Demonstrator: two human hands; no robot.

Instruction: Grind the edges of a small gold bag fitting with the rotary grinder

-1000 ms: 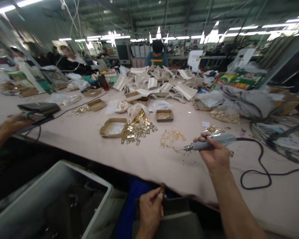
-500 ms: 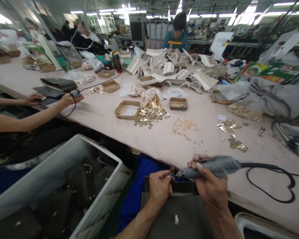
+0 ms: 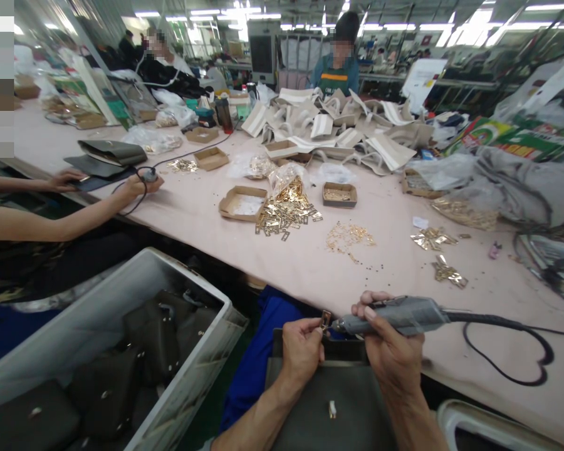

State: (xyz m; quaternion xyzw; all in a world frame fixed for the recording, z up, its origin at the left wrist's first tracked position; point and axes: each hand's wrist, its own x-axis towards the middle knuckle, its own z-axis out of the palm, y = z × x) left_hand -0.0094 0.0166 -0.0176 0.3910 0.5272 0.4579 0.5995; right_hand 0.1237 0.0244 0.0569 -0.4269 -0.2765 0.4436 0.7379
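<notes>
Open cloth ahead of the hands, clutter beyond and to the sides

The table (image 3: pixel 272 263) lies bare just past the right hand (image 3: pixel 395 357) and left hand (image 3: pixel 303 347), up to the loose brass bits (image 3: pixel 350 237) and the heap of gold fittings (image 3: pixel 286 213). The black cord (image 3: pixel 507 351) loops across the right side. The grey bin (image 3: pixel 178 351) blocks the left, and a co-worker's arm (image 3: pixel 75 216) reaches in beyond. The white rim (image 3: pixel 479 426) at lower right is perhaps another bin.
</notes>
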